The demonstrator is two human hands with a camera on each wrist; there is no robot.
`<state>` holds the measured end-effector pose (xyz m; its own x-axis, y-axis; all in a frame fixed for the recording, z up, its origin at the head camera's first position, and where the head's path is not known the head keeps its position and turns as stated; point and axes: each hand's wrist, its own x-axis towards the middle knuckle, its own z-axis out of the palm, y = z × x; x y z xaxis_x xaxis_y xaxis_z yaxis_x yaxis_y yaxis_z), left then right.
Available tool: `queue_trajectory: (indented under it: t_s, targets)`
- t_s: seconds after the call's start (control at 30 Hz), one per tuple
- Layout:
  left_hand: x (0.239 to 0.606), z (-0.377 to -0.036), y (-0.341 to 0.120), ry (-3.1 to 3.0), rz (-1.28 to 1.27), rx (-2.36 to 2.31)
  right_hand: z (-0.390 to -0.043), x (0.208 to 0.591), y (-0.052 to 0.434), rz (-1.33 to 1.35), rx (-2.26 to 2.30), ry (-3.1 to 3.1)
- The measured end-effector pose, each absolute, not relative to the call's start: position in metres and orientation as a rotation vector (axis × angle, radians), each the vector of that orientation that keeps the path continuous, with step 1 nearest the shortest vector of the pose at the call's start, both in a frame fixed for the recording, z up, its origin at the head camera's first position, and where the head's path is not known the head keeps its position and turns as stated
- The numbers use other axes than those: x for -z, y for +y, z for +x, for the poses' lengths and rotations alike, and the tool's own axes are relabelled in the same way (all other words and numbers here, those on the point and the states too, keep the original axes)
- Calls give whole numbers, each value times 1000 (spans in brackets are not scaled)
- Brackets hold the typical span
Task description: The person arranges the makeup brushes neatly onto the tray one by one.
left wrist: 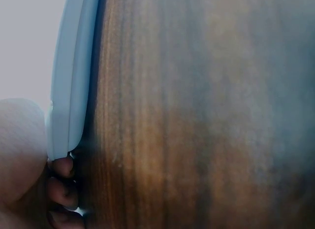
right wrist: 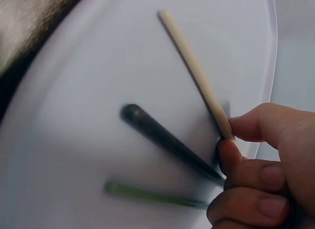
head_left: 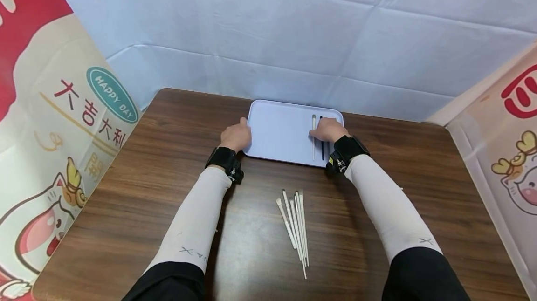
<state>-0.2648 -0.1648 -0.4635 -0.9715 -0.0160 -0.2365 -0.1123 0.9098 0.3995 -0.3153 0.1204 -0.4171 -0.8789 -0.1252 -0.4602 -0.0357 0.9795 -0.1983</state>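
Left hand (head_left: 236, 136): grips the tray's left edge, thumb on top of the rim, fingers (left wrist: 61, 167) curled under it.
Tray (head_left: 278, 133): one, pale blue, at the far middle of the wooden worktop (head_left: 138, 184), between the two hands.
Loose sticks (head_left: 295, 224): about six thin white ones in a bunch on the worktop, nearer the person than the tray, well apart from both hands.
Sticks on tray: three, lying side by side near its right edge, a cream stick (right wrist: 196, 71), a black stick (right wrist: 167, 143) and a green stick (right wrist: 147, 194).
Right hand (head_left: 329, 129): rests over the tray's right part, fingertips (right wrist: 231, 152) curled and pinching the cream stick's near end; the black and green sticks run under the fingers.
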Motion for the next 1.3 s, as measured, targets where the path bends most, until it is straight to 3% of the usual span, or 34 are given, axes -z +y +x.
queue_trajectory:
  t_s: [0.3, 1.3]
  targets:
    - [461, -278, -164, 2857, -131, -644, -335, 407, 120, -153, 239, 2638]
    - [459, -278, -162, 2856, -136, -666, -324, 397, 121, -144, 184, 2671]
